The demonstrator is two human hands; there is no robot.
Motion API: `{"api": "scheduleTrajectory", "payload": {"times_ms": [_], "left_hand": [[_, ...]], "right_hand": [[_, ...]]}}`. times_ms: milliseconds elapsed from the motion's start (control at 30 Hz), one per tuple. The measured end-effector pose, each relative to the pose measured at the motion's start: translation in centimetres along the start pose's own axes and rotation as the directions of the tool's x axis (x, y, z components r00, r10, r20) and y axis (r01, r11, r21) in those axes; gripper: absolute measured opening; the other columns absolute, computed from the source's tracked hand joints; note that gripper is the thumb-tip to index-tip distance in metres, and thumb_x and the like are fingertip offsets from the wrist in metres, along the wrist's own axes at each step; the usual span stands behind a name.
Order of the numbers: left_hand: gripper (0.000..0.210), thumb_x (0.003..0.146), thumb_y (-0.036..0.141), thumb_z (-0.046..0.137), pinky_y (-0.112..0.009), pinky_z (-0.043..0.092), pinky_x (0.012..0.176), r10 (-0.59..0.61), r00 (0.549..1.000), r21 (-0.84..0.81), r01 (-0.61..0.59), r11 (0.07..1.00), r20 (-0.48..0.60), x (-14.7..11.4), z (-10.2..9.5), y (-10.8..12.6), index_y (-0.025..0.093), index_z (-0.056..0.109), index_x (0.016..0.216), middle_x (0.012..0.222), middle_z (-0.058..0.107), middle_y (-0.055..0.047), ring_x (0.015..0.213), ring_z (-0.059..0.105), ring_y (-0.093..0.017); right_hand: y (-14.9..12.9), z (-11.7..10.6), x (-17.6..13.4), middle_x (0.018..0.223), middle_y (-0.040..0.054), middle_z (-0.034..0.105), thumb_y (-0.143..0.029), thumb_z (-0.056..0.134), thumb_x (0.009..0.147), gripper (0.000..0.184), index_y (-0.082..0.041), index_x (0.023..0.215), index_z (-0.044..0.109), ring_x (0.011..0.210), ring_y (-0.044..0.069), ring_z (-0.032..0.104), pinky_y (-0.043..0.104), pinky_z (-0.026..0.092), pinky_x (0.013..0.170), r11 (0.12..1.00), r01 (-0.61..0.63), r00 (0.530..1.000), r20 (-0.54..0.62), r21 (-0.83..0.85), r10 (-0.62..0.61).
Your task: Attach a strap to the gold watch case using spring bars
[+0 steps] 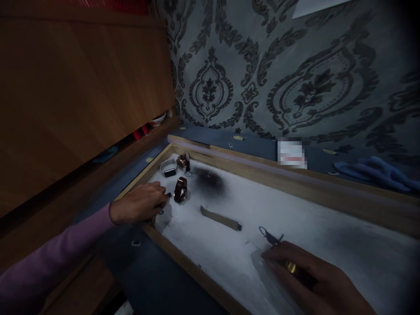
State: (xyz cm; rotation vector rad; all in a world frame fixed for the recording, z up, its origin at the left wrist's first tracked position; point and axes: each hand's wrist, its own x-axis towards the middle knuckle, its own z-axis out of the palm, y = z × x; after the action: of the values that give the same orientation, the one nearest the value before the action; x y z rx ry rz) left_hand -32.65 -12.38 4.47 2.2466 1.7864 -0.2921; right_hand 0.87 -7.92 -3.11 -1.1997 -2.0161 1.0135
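Note:
My left hand is closed over the left end of a shallow wooden tray with a white bottom. Small dark bits show at its fingertips; what they belong to is hidden. Close by stand a brown-strapped watch, a light-strapped smartwatch and a rose-gold watch. A loose olive-brown watch strap lies mid-tray. My right hand, low on the right, pinches a small dark piece with a thin loop and a crossbar. Something gold glints among its fingers.
The tray rests on a dark blue patterned cover. Behind it are a blurred white packet, a crumpled blue cloth and a patterned wall. A wooden cabinet rises at left, with a bowl beneath it.

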Motion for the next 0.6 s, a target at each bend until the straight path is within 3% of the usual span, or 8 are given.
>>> {"api": "scheduleTrajectory", "payload": {"times_ms": [200, 300, 367, 433, 533, 600], "left_hand": [[0.021, 0.082, 0.003, 0.047, -0.032, 0.041, 0.075, 0.047, 0.999, 0.137, -0.046, 0.989, -0.006, 0.4, 0.9, 0.4, 0.015, 0.058, 0.069, 0.084, 0.062, -0.007, 0.086, 0.054, -0.022], [0.018, 0.083, 0.005, 0.047, -0.033, 0.042, 0.075, 0.061, 0.998, 0.119, -0.056, 0.991, -0.033, 0.2, 0.4, 0.3, 0.014, 0.057, 0.070, 0.085, 0.061, -0.008, 0.086, 0.054, -0.022], [0.013, 0.084, 0.010, 0.050, -0.030, 0.041, 0.073, 0.066, 0.994, -0.011, -0.068, 0.998, -0.090, -0.2, -0.7, 0.1, 0.015, 0.057, 0.074, 0.085, 0.061, -0.006, 0.084, 0.054, -0.020], [0.008, 0.085, 0.014, 0.050, -0.026, 0.041, 0.069, 0.042, 0.987, -0.247, -0.080, 0.966, -0.154, -0.8, -2.3, 0.1, 0.015, 0.058, 0.083, 0.084, 0.060, -0.003, 0.078, 0.053, -0.016], [0.008, 0.085, 0.017, 0.051, -0.021, 0.040, 0.058, -0.021, 0.986, -0.578, -0.081, 0.812, -0.167, -1.6, -4.6, 0.5, 0.015, 0.057, 0.081, 0.073, 0.058, 0.001, 0.063, 0.049, -0.010], [0.006, 0.081, 0.016, 0.055, -0.019, 0.040, 0.056, -0.094, 0.975, -0.698, -0.075, 0.712, -0.201, -1.9, -5.4, 0.8, 0.015, 0.055, 0.075, 0.072, 0.058, 0.001, 0.062, 0.050, -0.009]], "right_hand": [[-0.5, -0.3, 0.1, 0.070, 0.0040, 0.070, -0.050, 0.059, 0.079, 0.029, -0.025, 0.071, 0.071, 0.062, 0.020, 0.064, 0.028, 0.052, 0.058, 1.000, 0.017, 0.999, 0.037, 0.003, -0.017], [-0.5, -0.3, 0.1, 0.071, 0.0037, 0.070, -0.046, 0.059, 0.078, 0.026, -0.025, 0.071, 0.070, 0.063, 0.019, 0.064, 0.028, 0.051, 0.058, 1.000, 0.012, 0.999, 0.041, 0.005, -0.012], [-0.4, -0.3, 0.0, 0.070, 0.0031, 0.070, -0.046, 0.059, 0.078, 0.025, -0.025, 0.071, 0.070, 0.062, 0.019, 0.064, 0.027, 0.051, 0.056, 1.000, 0.006, 0.999, 0.044, 0.006, -0.006], [-0.3, -0.2, -0.1, 0.069, 0.0024, 0.069, -0.046, 0.059, 0.078, 0.026, -0.025, 0.070, 0.069, 0.060, 0.018, 0.063, 0.025, 0.050, 0.052, 1.000, -0.003, 0.999, 0.041, 0.004, 0.003], [0.1, 0.0, -0.1, 0.068, 0.0025, 0.069, -0.050, 0.059, 0.077, 0.029, -0.024, 0.069, 0.069, 0.060, 0.019, 0.064, 0.024, 0.050, 0.049, 1.000, 0.001, 1.000, 0.017, -0.009, -0.001], [0.8, 0.0, -0.1, 0.071, 0.0029, 0.071, -0.051, 0.060, 0.077, 0.030, -0.025, 0.069, 0.069, 0.064, 0.019, 0.066, 0.024, 0.052, 0.050, 1.000, 0.016, 1.000, 0.008, -0.023, -0.016]]}}
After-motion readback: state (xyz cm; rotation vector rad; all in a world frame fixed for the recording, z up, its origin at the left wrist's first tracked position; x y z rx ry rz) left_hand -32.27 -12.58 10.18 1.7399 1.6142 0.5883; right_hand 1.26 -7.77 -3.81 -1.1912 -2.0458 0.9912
